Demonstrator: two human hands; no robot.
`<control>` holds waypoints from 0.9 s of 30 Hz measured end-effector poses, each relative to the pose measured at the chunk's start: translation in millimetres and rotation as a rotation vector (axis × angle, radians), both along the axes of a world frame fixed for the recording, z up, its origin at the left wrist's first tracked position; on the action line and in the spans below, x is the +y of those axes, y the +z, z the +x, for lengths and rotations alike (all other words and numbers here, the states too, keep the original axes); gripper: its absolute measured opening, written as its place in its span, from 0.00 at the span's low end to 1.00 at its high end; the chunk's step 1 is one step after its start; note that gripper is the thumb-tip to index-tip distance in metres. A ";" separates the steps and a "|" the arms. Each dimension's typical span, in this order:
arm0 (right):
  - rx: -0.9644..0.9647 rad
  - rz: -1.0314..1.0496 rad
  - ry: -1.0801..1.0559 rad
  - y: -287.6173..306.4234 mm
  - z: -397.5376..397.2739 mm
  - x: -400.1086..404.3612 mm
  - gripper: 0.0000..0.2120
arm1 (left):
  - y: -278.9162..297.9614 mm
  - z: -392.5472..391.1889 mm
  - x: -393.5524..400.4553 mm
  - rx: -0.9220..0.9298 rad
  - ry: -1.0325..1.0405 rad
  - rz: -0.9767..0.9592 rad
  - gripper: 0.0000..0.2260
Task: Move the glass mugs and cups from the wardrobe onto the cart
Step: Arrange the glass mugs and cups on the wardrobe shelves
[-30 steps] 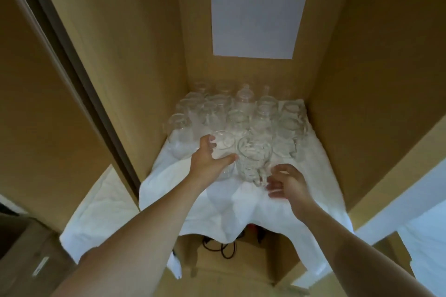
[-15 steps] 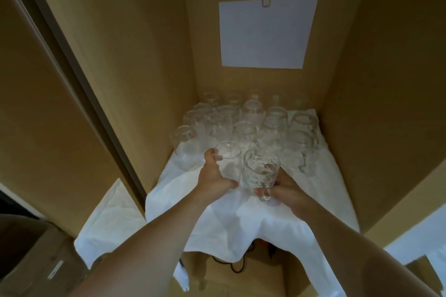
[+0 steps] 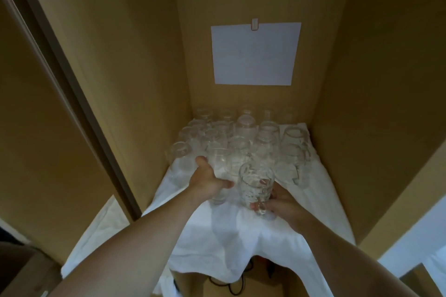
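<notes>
Inside the tall light-brown wooden wardrobe point(image 3: 135, 60), a crumpled white cloth point(image 3: 241, 243) covers the shelf and hangs over its front edge. A cluster of clear glass mugs and cups point(image 3: 243, 137) stands upright on the cloth towards the back wall, packed close together. The left hand point(image 3: 208, 179) is wrapped around a plain clear glass cup point(image 3: 218, 164) at the front left of the cluster, thumb on its near side. The right hand point(image 3: 283, 202) grips a patterned clear glass mug point(image 3: 255, 182) by its lower part and handle, just beside the plain cup. A blank white paper sheet point(image 3: 255, 54) is clipped to the back panel above the glassware. Dark cables point(image 3: 231, 282) show below the cloth's edge.
</notes>
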State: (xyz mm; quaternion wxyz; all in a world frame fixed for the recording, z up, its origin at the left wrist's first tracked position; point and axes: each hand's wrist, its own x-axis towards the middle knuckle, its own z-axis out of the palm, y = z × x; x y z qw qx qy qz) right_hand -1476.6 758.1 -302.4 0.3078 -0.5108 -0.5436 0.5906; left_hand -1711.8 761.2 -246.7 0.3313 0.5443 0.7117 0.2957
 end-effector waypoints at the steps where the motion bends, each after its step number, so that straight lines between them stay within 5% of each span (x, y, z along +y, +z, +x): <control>1: -0.006 -0.005 -0.001 -0.7 0.3 0.4 0.31 | 3.4 -2.8 0.0 0.026 -0.008 0.001 0.42; 10: -0.051 -0.006 -0.011 -1.7 0.4 -0.5 0.34 | 29.6 -13.6 -6.9 0.236 -0.001 -0.040 0.50; 16: -0.041 0.001 -0.016 5.6 -2.1 -6.5 0.42 | 57.3 -12.0 -6.7 0.640 -0.082 -0.095 0.42; 27: -0.035 -0.011 -0.050 8.6 -2.3 -10.8 0.33 | 71.8 -7.4 4.2 1.017 -0.247 -0.080 0.41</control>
